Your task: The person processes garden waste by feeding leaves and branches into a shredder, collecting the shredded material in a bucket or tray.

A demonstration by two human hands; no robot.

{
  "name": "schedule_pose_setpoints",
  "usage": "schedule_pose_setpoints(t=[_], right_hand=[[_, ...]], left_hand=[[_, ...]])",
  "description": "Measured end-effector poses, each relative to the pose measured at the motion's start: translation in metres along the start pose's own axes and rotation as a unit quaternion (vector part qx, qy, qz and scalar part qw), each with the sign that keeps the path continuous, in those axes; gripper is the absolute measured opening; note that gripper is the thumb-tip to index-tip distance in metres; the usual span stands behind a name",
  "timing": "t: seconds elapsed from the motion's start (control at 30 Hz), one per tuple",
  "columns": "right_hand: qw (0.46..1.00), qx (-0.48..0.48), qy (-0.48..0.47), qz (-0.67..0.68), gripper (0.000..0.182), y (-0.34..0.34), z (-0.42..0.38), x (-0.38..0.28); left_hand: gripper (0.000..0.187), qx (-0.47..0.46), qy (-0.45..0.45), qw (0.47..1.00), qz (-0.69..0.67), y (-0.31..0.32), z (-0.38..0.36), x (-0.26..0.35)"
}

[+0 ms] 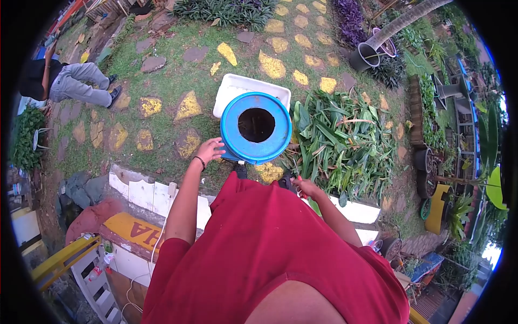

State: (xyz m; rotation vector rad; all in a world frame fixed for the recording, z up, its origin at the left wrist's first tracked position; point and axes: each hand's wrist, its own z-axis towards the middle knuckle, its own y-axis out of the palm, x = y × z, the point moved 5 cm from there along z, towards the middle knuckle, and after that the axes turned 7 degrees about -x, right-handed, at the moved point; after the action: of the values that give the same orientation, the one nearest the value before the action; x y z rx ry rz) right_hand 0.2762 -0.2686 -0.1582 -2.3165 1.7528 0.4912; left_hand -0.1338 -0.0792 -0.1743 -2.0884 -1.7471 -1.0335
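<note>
A blue round drum (pixel 229 121) with a wide hole in its lid stands in front of me. Its dark inside shows through the opening. My left hand (pixel 209 151) is at the near left of the lid, fingers stretched out and loosely apart, fingertips right by the rim. Lower down, close to my shirt, my right hand (pixel 307 187) is closed around a red-handled tool (pixel 300 179), mostly hidden by the fingers. Just beyond that hand lies a big heap of cut green leaves (pixel 345 140). Behind the drum sits a white plastic tub (pixel 237 83).
Yellow-painted stepping stones (pixel 271 65) run through the grass. A person (pixel 81 81) in grey trousers stands at the far left. A low white border (pixel 140 191) and a yellow lettered bench (pixel 132 229) are at the near left. A potted tree (pixel 364 58) leans at the back right.
</note>
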Motion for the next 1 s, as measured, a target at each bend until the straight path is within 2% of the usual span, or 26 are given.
schedule_pose_setpoints(t=[0.07, 0.1, 0.17, 0.23, 0.27, 0.3, 0.4, 0.47, 0.57, 0.67, 0.73, 0.8, 0.83, 0.87, 1.0], right_hand=[[0.996, 0.052, 0.005, -0.075, 0.051, -0.007, -0.002, 0.011], [0.996, 0.052, 0.005, -0.075, 0.051, -0.011, 0.0, 0.017], [0.983, 0.067, 0.043, -0.167, 0.055, -0.02, 0.002, 0.03], [0.971, 0.082, 0.05, -0.218, 0.061, -0.023, -0.004, 0.028], [0.957, 0.097, 0.059, -0.268, 0.069, -0.026, -0.007, 0.028], [0.957, 0.099, 0.059, -0.268, 0.069, -0.027, -0.007, 0.03], [0.941, 0.139, 0.063, -0.304, 0.079, -0.034, -0.005, 0.03], [0.96, 0.079, 0.102, -0.25, 0.082, -0.028, -0.017, 0.018], [0.951, 0.117, 0.049, -0.281, 0.079, -0.03, -0.006, 0.019], [0.951, 0.123, 0.056, -0.277, 0.075, -0.023, -0.016, 0.009], [0.945, 0.151, 0.046, -0.287, 0.068, -0.021, -0.015, 0.009], [0.952, 0.138, 0.04, -0.272, 0.062, -0.018, -0.011, 0.014], [0.941, 0.18, -0.006, -0.288, 0.06, -0.019, -0.002, 0.021], [0.942, 0.184, -0.004, -0.279, 0.06, -0.021, 0.006, 0.035], [0.947, 0.183, 0.032, -0.261, 0.063, -0.02, 0.011, 0.057]], left_hand=[[0.041, 0.026, -0.048, 0.999, -0.002, -0.018, -0.003, -0.053], [0.041, 0.037, -0.081, 0.996, -0.004, -0.024, -0.007, -0.08], [0.039, 0.044, -0.142, 0.988, 0.045, -0.027, -0.018, -0.13], [0.037, 0.023, -0.16, 0.979, 0.124, -0.042, -0.01, -0.206], [0.034, 0.028, -0.15, 0.958, 0.244, -0.04, -0.02, -0.217], [0.036, 0.018, -0.104, 0.945, 0.309, -0.062, 0.004, -0.276], [0.04, 0.005, -0.146, 0.939, 0.312, -0.028, -0.043, -0.238], [0.041, 0.013, -0.142, 0.931, 0.335, -0.02, -0.049, -0.221], [0.043, 0.028, -0.134, 0.913, 0.385, -0.026, -0.039, -0.211], [0.037, 0.003, -0.104, 0.916, 0.387, -0.034, -0.012, -0.209], [0.034, 0.014, -0.129, 0.938, 0.321, -0.028, -0.02, -0.171], [0.034, -0.01, -0.11, 0.95, 0.293, -0.027, -0.012, -0.161], [0.034, 0.005, -0.12, 0.96, 0.255, -0.029, -0.01, -0.158], [0.034, 0.02, -0.129, 0.967, 0.217, -0.029, -0.009, -0.155], [0.034, -0.004, -0.141, 0.958, 0.248, -0.024, -0.008, -0.143]])
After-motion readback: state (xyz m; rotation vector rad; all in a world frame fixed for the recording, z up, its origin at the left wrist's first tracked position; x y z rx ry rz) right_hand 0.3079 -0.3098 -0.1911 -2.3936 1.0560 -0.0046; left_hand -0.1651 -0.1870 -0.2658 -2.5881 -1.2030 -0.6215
